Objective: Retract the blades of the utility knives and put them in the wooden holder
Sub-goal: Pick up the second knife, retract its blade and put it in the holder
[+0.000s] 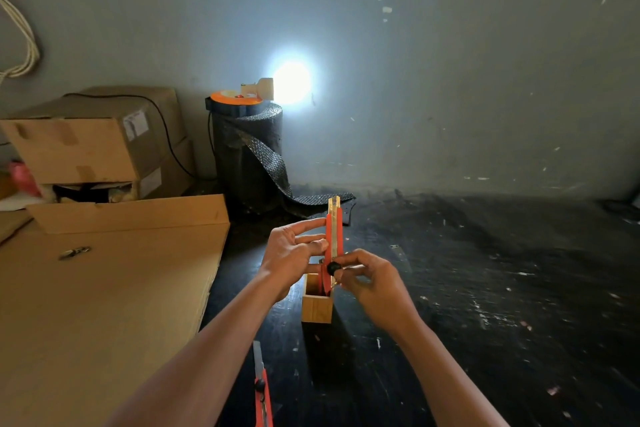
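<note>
A red utility knife (334,236) stands upright over the wooden holder (317,305), its lower end inside the holder's mouth. Its tip points up with metal showing at the top. My left hand (294,260) steadies the knife's left side with spread fingers. My right hand (367,277) pinches the black slider knob on the knife's body. A second red utility knife (261,388) lies on the dark floor near the bottom edge, its blade extended away from me.
A flat cardboard sheet (104,288) with a small metal clip covers the left. Cardboard boxes (90,146) stack at back left. A roll of black bubble wrap (247,152) with a lamp on top stands by the wall.
</note>
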{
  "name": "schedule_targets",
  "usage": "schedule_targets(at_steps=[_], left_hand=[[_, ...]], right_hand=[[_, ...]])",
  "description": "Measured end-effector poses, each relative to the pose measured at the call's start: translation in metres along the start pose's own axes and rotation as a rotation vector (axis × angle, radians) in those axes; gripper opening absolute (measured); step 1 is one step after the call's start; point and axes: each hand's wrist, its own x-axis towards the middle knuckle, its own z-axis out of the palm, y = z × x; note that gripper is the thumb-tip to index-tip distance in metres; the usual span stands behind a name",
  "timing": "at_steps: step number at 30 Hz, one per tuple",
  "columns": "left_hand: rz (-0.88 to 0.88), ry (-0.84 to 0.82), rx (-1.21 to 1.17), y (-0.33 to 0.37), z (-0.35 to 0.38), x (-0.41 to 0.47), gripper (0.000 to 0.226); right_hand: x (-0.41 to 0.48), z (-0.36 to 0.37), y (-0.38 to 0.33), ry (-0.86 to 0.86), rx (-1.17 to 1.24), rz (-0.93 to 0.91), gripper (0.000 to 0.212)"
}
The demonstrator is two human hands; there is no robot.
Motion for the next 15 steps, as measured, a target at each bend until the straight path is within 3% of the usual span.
schedule_targets(at_steps=[6, 12, 15], left_hand=[[0.042, 0.024, 0.047, 0.011, 0.0, 0.005, 0.041], [0.062, 0.035, 0.093, 0.017, 0.005, 0.006, 0.044], [0.065, 0.043, 0.086, 0.018, 0.004, 0.006, 0.044]], right_hand=[[0.005, 0.001, -0.003, -0.013, -0.078, -0.067, 0.036], [0.007, 0.003, -0.011, 0.084, -0.014, -0.05, 0.027], [0.003, 0.001, -0.013, 0.068, -0.05, -0.09, 0.033]])
